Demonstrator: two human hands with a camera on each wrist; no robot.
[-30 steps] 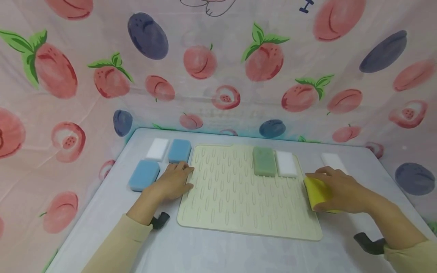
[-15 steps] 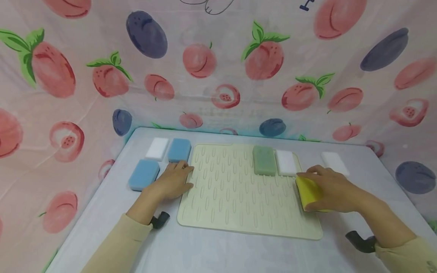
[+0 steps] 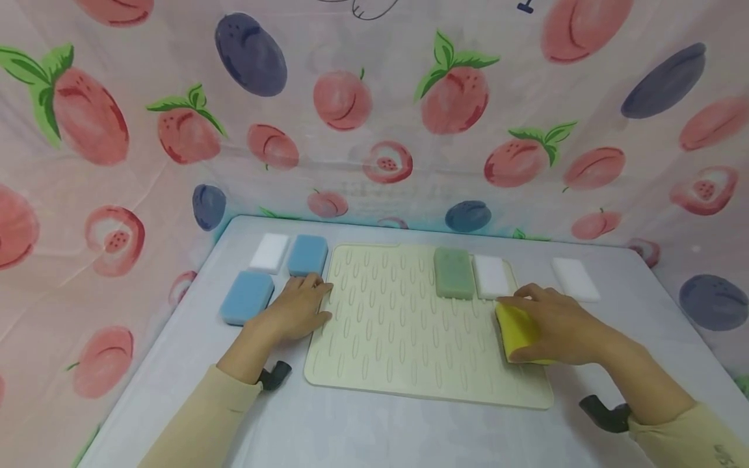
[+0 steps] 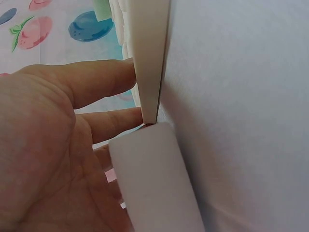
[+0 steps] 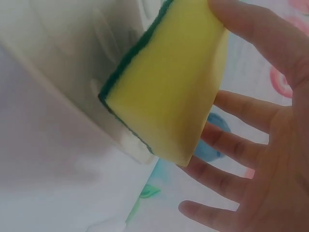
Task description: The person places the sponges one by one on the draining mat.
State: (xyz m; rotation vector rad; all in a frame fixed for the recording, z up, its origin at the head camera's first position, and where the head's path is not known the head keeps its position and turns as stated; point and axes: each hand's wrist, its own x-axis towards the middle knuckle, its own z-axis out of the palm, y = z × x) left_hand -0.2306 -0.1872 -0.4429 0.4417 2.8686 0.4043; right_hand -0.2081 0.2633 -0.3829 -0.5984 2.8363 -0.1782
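Note:
My right hand [image 3: 564, 325] pinches a yellow sponge [image 3: 516, 333] between thumb and fingers, over the right part of a cream ridged mat [image 3: 380, 351]. In the right wrist view the sponge [image 5: 169, 82] has a dark green scouring layer facing the mat; the little finger stands free of it. My left hand [image 3: 295, 310] rests at the mat's left edge, thumb and fingertips touching it with relaxed fingers. The left wrist view shows the mat's edge [image 4: 149, 58] side-on, and a pale block [image 4: 154, 179] beneath the fingers. On the mat's far right lie a green sponge [image 3: 453, 273] and a white sponge [image 3: 490, 277].
Left of the mat lie two blue sponges, one nearer [image 3: 247, 298] and one farther [image 3: 307, 255], with a white sponge [image 3: 270, 253] at the back. Another white sponge [image 3: 575, 279] lies behind my right hand. A fruit-print cloth [image 3: 374, 117] hangs behind the white table [image 3: 351, 429].
My right hand has moved left with the yellow sponge, from the mat's right edge to farther over the mat. The left hand has stayed in place.

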